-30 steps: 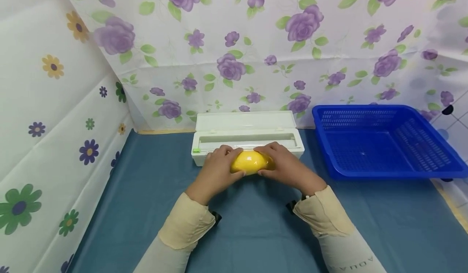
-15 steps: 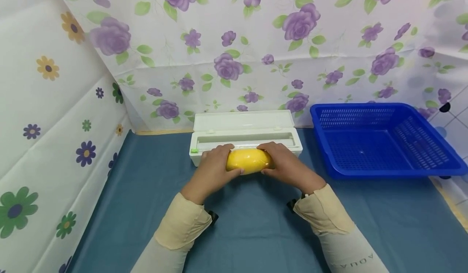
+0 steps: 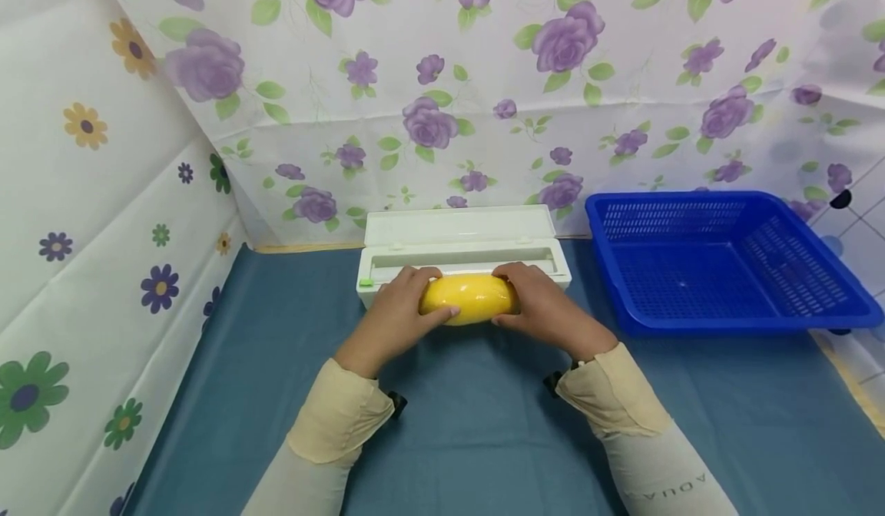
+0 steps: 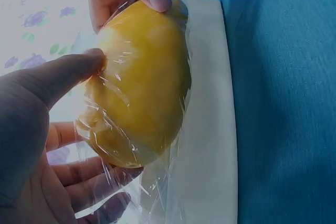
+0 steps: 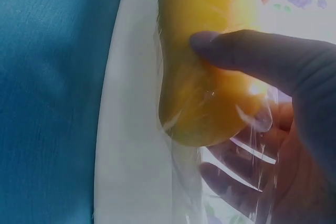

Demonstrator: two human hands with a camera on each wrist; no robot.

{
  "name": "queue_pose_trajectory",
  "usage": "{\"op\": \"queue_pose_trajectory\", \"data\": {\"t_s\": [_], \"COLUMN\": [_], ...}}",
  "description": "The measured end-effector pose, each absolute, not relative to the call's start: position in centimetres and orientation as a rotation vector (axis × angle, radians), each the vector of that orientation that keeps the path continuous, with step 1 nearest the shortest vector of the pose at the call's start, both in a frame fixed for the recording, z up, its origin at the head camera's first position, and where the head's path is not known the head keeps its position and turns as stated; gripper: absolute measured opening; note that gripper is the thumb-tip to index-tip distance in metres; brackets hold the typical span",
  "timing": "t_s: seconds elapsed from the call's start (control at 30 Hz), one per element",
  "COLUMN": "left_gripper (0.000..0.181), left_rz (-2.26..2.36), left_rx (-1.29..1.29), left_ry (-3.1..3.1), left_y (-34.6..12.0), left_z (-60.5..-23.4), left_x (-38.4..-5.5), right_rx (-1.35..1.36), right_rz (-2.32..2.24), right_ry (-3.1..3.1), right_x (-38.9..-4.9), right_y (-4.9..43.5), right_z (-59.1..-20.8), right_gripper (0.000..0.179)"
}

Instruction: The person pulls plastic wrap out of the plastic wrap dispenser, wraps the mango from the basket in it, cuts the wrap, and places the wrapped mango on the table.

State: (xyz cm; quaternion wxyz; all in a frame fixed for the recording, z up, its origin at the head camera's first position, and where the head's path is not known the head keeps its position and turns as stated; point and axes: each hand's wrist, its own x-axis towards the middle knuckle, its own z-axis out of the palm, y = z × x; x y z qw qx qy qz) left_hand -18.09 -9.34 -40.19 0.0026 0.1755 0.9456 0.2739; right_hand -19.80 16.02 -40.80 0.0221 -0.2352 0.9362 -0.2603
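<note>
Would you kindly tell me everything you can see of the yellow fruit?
The yellow fruit is smooth, glossy and elongated, with rounded ends. Creased clear film, seemingly plastic, lies over it and extends loosely past both ends. It is held crosswise, the left hand at one end, the right hand at the other, by the front of the open white box; whether it touches the box is unclear.

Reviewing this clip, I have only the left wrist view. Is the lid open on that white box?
Observer: Yes, the head view shows the box with its lid open.
Operator: And the blue patch at my top edge?
Observer: Part of a basket, which stands to the right of the box.
Operator: How does the film lie near the right hand, beyond the yellow item?
Observer: The right wrist view shows it passing in front of that hand's fingers.
</note>
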Motion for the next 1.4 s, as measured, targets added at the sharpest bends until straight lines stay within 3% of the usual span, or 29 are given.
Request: {"op": "queue_pose_trajectory", "data": {"t_s": [0.37,0.77,1.07,1.4], "left_gripper": [0.079,0.075,0.085,0.079], "left_rz": [0.720,0.670,0.638,0.653], "left_rx": [0.642,0.715,0.739,0.678], "left_ry": [2.973,3.023,3.042,3.070], "left_y": [-9.6,-9.6,-9.6,-9.3], "left_z": [-40.2,-40.6,-41.0,-41.2], "left_x": [-18.6,-18.6,-18.5,-18.5], "right_rx": [-0.744,-0.799,-0.801,-0.807], "right_rz": [-0.844,-0.801,-0.767,-0.775], "right_ry": [2.878,2.923,2.936,2.933], "right_x": [-20.0,-19.7,-20.1,-19.7], "right_y": [16.6,16.3,16.3,16.3], "right_z": [-40.7,-41.1,-41.5,-40.7], "right_gripper": [0.062,0.070,0.068,0.069]}}
